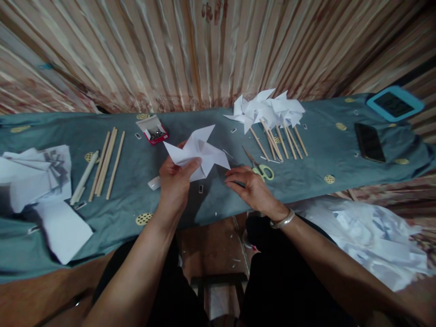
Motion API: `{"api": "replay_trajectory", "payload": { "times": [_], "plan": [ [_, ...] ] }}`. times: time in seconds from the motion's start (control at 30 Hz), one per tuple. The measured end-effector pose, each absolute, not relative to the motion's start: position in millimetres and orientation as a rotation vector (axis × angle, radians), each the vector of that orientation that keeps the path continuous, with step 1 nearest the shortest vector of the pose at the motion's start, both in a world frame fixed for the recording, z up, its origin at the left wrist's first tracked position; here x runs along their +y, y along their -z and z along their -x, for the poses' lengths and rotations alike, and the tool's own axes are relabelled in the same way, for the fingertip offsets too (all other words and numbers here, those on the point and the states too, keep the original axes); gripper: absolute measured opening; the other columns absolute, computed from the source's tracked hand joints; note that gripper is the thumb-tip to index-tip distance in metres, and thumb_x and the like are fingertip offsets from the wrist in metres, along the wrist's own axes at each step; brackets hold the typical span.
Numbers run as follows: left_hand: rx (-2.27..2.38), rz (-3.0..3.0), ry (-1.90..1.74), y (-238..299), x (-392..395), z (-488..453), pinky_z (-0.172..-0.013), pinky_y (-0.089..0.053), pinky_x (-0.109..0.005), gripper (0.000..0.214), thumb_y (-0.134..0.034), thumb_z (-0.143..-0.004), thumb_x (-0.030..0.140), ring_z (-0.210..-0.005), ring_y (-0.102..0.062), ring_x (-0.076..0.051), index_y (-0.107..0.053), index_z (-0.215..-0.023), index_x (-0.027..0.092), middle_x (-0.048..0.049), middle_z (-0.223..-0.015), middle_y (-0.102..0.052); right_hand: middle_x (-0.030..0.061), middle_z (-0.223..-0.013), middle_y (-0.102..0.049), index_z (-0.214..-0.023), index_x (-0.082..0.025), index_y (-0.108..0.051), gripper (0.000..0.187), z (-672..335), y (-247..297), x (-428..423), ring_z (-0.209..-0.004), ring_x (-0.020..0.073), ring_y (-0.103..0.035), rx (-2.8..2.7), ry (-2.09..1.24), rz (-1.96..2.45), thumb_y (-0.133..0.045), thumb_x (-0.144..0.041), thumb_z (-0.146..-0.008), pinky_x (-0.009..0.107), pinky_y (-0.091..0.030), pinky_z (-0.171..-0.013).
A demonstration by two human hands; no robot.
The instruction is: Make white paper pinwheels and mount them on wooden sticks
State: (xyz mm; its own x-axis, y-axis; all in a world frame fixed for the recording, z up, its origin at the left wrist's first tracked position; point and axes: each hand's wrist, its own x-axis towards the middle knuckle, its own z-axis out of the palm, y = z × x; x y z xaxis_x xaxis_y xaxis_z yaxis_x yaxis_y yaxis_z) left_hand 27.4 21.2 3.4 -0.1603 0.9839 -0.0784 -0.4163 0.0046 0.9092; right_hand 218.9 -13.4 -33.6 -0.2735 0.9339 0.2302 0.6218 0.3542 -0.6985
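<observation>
A folded white paper pinwheel [200, 152] is gripped in my left hand [177, 175], the thumb pressing on its front and the fingers behind. My right hand [250, 186] is beside the pinwheel's lower right tip, its fingertips drawn together. Whatever may be between those fingertips is too small to tell. Scissors with light green handles [264, 171] lie just beyond my right hand. Behind my left wrist, a white rounded piece [154, 183] shows in part on the cloth. An open red box [157, 134] of small metal pins sits past my left hand.
Finished pinwheels on sticks [269, 111] lie at the back right. Loose wooden sticks [107, 163] and a pale rod [84, 178] are at left, near stacked paper [37, 177]. A phone [369, 141] and a blue-framed device [395, 103] lie far right. A white plastic bag [368, 240] is below the table.
</observation>
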Motion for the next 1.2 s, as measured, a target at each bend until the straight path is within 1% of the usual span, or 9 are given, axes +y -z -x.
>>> {"api": "replay_trajectory", "payload": {
  "times": [0.2,0.37,0.5,0.67,0.73,0.97,1.07,1.13,1.2],
  "plan": [
    [1.050,-0.767,-1.440,-2.3,18.8,-28.8,-0.079,-0.051,-0.031,0.030,-0.081,-0.059,0.019,-0.081,-0.067,-0.018,-0.066,-0.085,0.020,0.0003,-0.081,-0.071,0.0070,-0.106,-0.073,-0.092,-0.023,-0.075,0.015,-224.2,28.4,-17.0,-0.102,0.0234,-0.064,-2.098,-0.577,1.340,-0.061,-0.018,-0.090,0.044,-0.051,-0.093],
    [1.047,-0.773,-1.420,-1.5,17.6,-29.6,-0.080,-0.051,-0.031,0.031,-0.081,-0.059,0.018,-0.081,-0.068,-0.019,-0.067,-0.087,0.020,0.0008,-0.079,-0.071,0.0051,-0.100,-0.074,-0.092,-0.023,-0.073,0.016,-220.9,20.6,-21.8,-0.097,0.0224,-0.066,-2.079,-0.558,1.353,-0.059,-0.016,-0.089,0.041,-0.051,-0.091],
    [1.063,-0.771,-1.411,0.0,17.5,-30.2,-0.077,-0.051,-0.030,0.028,-0.080,-0.060,0.018,-0.080,-0.067,-0.018,-0.068,-0.084,0.019,-0.0003,-0.081,-0.072,0.0053,-0.094,-0.074,-0.091,-0.021,-0.072,0.011,-217.3,19.5,-24.3,-0.091,0.0222,-0.065,-2.100,-0.516,1.384,-0.061,-0.020,-0.091,0.039,-0.051,-0.086],
    [1.085,-0.803,-1.389,1.5,17.3,-30.9,-0.075,-0.051,-0.028,0.025,-0.080,-0.061,0.020,-0.078,-0.067,-0.016,-0.069,-0.083,0.019,-0.0012,-0.088,-0.074,0.0090,-0.091,-0.072,-0.085,-0.019,-0.071,0.027,-212.6,17.1,-25.6,-0.087,0.0246,-0.060,-2.310,-0.334,1.336,-0.047,-0.018,-0.097,0.040,-0.052,-0.081],
    [1.100,-0.809,-1.383,1.9,17.1,-31.3,-0.075,-0.052,-0.028,0.025,-0.080,-0.061,0.020,-0.078,-0.067,-0.016,-0.069,-0.083,0.019,-0.0009,-0.088,-0.074,0.0087,-0.089,-0.071,-0.085,-0.019,-0.070,0.028,-211.2,15.7,-25.8,-0.086,0.0248,-0.059,-2.346,-0.304,1.319,-0.045,-0.017,-0.097,0.040,-0.052,-0.081],
    [1.116,-0.824,-1.367,5.0,16.8,-32.5,-0.075,-0.053,-0.028,0.031,-0.081,-0.061,0.020,-0.077,-0.068,-0.016,-0.069,-0.089,0.018,-0.0012,-0.087,-0.074,0.0056,-0.087,-0.072,-0.078,-0.020,-0.067,0.020,-213.9,12.4,-26.5,-0.083,0.0219,-0.063,-2.172,-0.432,1.324,-0.054,-0.012,-0.091,0.039,-0.052,-0.079],
    [1.171,-0.917,-1.352,6.6,17.6,-31.5,-0.075,-0.054,-0.030,0.039,-0.080,-0.063,0.022,-0.080,-0.069,-0.018,-0.069,-0.100,0.018,-0.0021,-0.090,-0.074,0.0041,-0.093,-0.072,-0.081,-0.022,-0.070,0.018,-220.4,4.1,-31.4,-0.088,0.0215,-0.064,-2.053,-0.448,1.333,-0.057,-0.013,-0.089,0.041,-0.053,-0.082],
    [1.225,-1.031,-1.341,7.8,18.1,-30.9,-0.077,-0.055,-0.032,0.046,-0.079,-0.063,0.023,-0.084,-0.069,-0.020,-0.067,-0.107,0.018,-0.0028,-0.093,-0.074,0.0055,-0.108,-0.070,-0.082,-0.024,-0.072,0.013,-224.4,-3.0,-35.8,-0.102,0.0246,-0.063,-1.990,-0.410,1.345,-0.061,-0.017,-0.087,0.046,-0.052,-0.090],
    [1.267,-1.140,-1.328,9.5,17.7,-31.4,-0.078,-0.055,-0.033,0.050,-0.078,-0.064,0.023,-0.084,-0.069,-0.020,-0.067,-0.112,0.017,-0.0030,-0.094,-0.074,0.0055,-0.129,-0.063,-0.082,-0.025,-0.073,0.011,-226.2,-9.7,-39.1,-0.122,0.0293,-0.054,-1.952,-0.378,1.341,-0.065,-0.019,-0.085,0.053,-0.046,-0.102]
  ]
}}
